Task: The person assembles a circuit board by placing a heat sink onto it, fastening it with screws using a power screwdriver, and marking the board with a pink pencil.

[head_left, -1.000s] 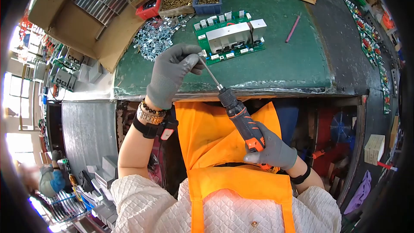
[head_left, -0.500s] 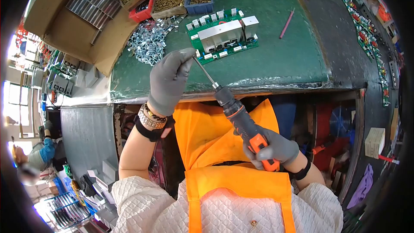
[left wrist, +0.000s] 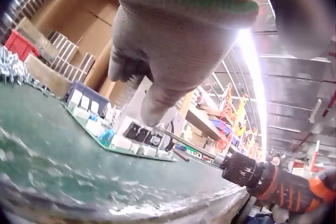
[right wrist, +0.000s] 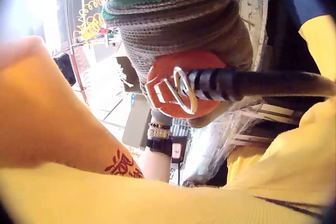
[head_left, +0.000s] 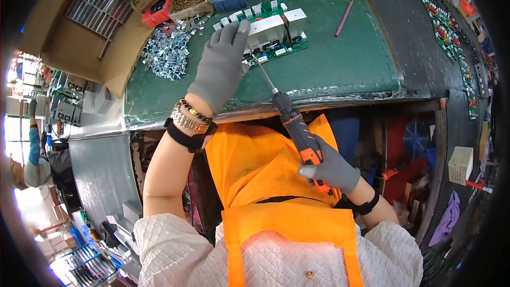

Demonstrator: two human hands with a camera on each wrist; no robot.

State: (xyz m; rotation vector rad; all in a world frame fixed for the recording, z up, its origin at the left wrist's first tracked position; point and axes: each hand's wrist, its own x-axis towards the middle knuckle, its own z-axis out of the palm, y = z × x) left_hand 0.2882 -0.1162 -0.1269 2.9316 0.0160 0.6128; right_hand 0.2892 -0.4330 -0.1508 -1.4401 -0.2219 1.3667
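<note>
My gloved left hand (head_left: 223, 64) grips the near left end of a silver heat sink (head_left: 268, 29) on a green circuit board (head_left: 289, 50). Its thumb (left wrist: 160, 103) is at the front and its fingers reach over the other side. The gloved right hand (head_left: 337, 167) holds a black and orange electric screwdriver (head_left: 297, 127) by its handle. The long bit (head_left: 267, 77) points away from the body, its tip right by the board's front edge, close to the left thumb. In the right wrist view, the screwdriver's orange end cap (right wrist: 181, 85) shows with a cord leaving it.
Small metal clips (head_left: 166, 50) are heaped left of the board. Bins of brass screws, one a blue bin (head_left: 228, 2), and a red bin (head_left: 158, 17) line the back beside a cardboard box (head_left: 58, 34). A pink pencil-like stick (head_left: 344, 17) lies right; more populated boards (head_left: 451, 48) lie farther right.
The left hand has gone from pinching at the bit's tip to the heat sink, its fingers spreading over it. The right hand has brought the screwdriver's tip to the board's front edge.
</note>
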